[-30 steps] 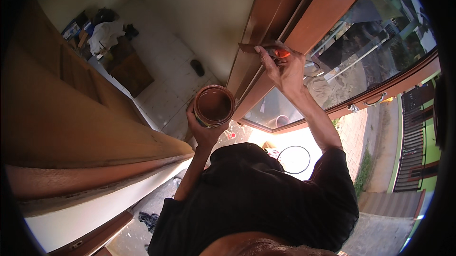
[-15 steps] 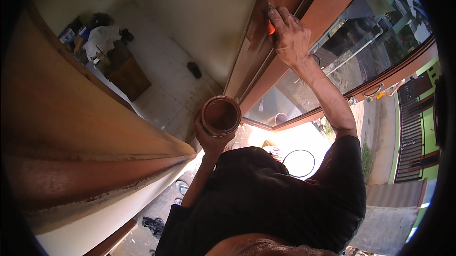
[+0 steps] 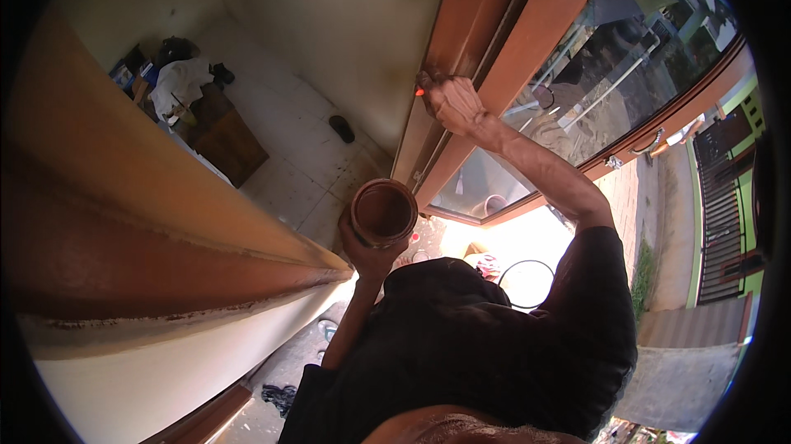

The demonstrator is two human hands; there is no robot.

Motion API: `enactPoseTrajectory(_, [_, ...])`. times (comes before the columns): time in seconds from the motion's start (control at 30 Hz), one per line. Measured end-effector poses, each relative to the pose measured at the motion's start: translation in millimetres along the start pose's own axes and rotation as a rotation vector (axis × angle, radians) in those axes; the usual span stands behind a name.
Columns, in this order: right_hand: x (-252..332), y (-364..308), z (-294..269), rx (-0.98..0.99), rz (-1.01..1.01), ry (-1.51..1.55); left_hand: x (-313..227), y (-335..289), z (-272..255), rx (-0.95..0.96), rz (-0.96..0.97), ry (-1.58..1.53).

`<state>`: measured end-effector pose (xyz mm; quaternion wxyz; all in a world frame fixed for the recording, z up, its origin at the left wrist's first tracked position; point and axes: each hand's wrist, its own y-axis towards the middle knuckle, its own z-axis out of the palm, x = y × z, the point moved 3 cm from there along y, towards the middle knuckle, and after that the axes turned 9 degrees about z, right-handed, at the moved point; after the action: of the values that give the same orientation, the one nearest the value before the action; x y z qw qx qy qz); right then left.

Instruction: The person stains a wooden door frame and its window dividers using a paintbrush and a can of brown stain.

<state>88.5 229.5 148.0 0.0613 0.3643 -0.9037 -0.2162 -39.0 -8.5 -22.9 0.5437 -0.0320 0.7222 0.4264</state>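
- can (image 3: 383, 239), round and open-topped, held roughly upright at the centre of the view, below the near end of the brown frame; its inner surface is reddish-brown, and the level of its contents cannot be made out.
- left hand (image 3: 368, 253): curved around the can, thumb and fingers on opposite sides of its wall, supporting it from the near side.
- right hand (image 3: 451, 105): fingers bunched narrowly around an orange-red object (image 3: 419, 92), of which only a small part shows beside the fingertips; the rest is hidden by the hand.
- brown frame (image 3: 478, 28): long and slanting, running from the upper edge down toward the can; the right hand lies over it, near its left edge, though contact cannot be confirmed.
- glass pane (image 3: 606, 73): to the right of the frame, with a dark, cluttered scene visible in it; a metal handle (image 3: 648, 144) sits on the brown border beyond.
- pale wall (image 3: 329, 24): directly left of the frame, above a tiled floor (image 3: 288, 184).
- dark shoe (image 3: 341, 128): on the tiles, well apart from both hands.
- brown box (image 3: 229, 137): at left on the same floor, just beside a white cloth (image 3: 183, 81).
- black ring (image 3: 500, 283): thin and circular, on bright ground beside the person's black shirt (image 3: 470, 341).
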Motion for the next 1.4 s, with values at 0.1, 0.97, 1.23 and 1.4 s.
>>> enactPoseTrajectory(0.1, [1,12,-61,-0.119,0.06,-0.104,-3,2,-1,-0.004,-0.004,-0.009])
enactPoseTrajectory(0.97, [6,33,-114,-0.382,-0.124,-0.138,-4,-9,-4,0.016,0.018,-0.049])
enactPoseTrajectory(1.23, [-23,-26,125,0.261,-0.124,-0.058,-14,-11,-5,0.055,-0.042,-0.055])
enactPoseTrajectory(1.4, [-4,2,53,-0.084,-0.091,-0.065,-3,-13,-8,0.073,-0.095,-0.127])
